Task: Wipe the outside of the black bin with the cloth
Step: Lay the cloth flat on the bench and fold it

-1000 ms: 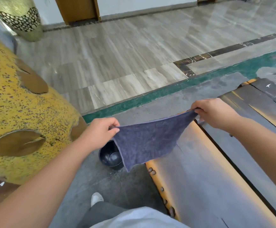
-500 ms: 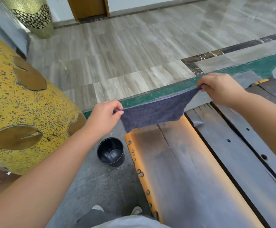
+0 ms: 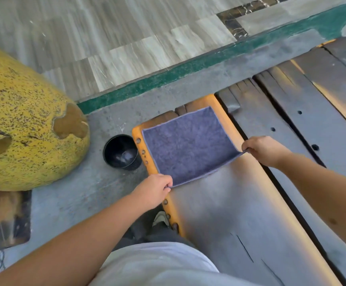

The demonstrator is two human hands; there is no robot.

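A purple-grey cloth (image 3: 186,145) lies spread flat on the end of a dark wooden plank with an orange edge (image 3: 219,203). My left hand (image 3: 154,187) pinches the cloth's near left corner. My right hand (image 3: 263,149) pinches its near right corner, which is lifted slightly off the wood. The small black bin (image 3: 121,152) stands upright and open on the grey floor, just left of the plank's end and apart from both hands.
A big yellow speckled rounded object (image 3: 23,129) sits on the floor left of the bin. More dark planks (image 3: 304,129) lie to the right. A green strip (image 3: 188,69) borders the tiled floor beyond. My shoe (image 3: 160,218) is beside the plank.
The cloth was held stretched in the air between both hands; now it lies laid out flat on the plank. Both hands have come down and nearer to me, still holding the corners.
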